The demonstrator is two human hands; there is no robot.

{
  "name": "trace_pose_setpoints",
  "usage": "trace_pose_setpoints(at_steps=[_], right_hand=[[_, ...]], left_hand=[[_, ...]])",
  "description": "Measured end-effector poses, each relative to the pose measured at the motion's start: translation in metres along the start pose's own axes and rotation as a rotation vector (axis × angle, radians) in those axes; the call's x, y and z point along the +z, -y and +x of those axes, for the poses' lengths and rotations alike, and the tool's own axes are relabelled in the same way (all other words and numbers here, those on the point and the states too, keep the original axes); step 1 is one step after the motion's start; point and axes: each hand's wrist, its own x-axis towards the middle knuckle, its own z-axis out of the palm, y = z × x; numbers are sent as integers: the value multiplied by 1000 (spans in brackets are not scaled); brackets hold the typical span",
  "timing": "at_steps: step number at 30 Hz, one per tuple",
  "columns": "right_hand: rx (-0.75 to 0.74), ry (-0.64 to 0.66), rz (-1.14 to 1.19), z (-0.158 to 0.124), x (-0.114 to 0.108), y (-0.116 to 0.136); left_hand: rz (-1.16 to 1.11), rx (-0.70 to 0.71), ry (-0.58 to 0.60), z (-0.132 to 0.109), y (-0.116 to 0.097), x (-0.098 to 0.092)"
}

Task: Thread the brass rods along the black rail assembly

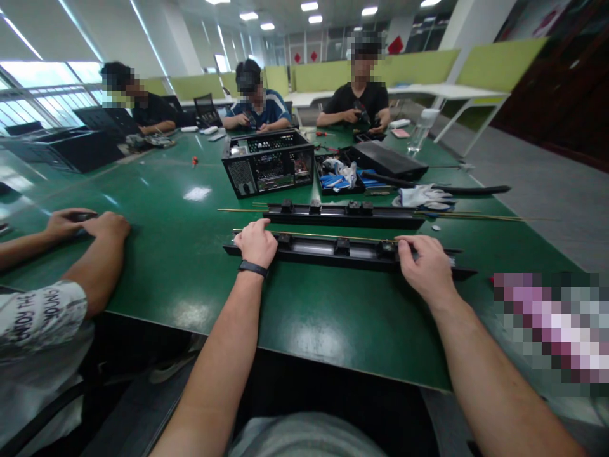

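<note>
A long black channel-shaped rail (314, 259) with several small black blocks (342, 245) in it lies on the table before me. Along its far side runs a thin brass-coloured rod (328, 236). My left hand (257, 243), a dark band on its wrist, is closed around the rod near the rail's left end; its fingertips are partly hidden. At the other end, my right hand (425, 263) pinches the rod between thumb and fingers, over the rail. Just beyond lies a second black rail (333, 219) with similar blocks and thin rods (480, 216) sticking out past its ends.
On the green table (166, 254) stand an open computer case (269, 165), a black tray (340, 188) of gloves, a white glove (425, 197), a black tube (476, 190) and a clear jug (422, 131). A co-worker's hands (102, 222) are at left; three people sit opposite.
</note>
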Motion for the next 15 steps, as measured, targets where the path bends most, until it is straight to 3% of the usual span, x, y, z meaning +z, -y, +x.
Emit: trace_pose_setpoints(at_steps=[6, 15], right_hand=[[-15, -11, 6, 0, 0, -1], [-48, -56, -145, -7, 3, 7]], left_hand=[[-28, 142, 85, 8, 15, -1], [-307, 268, 82, 3, 12, 6]])
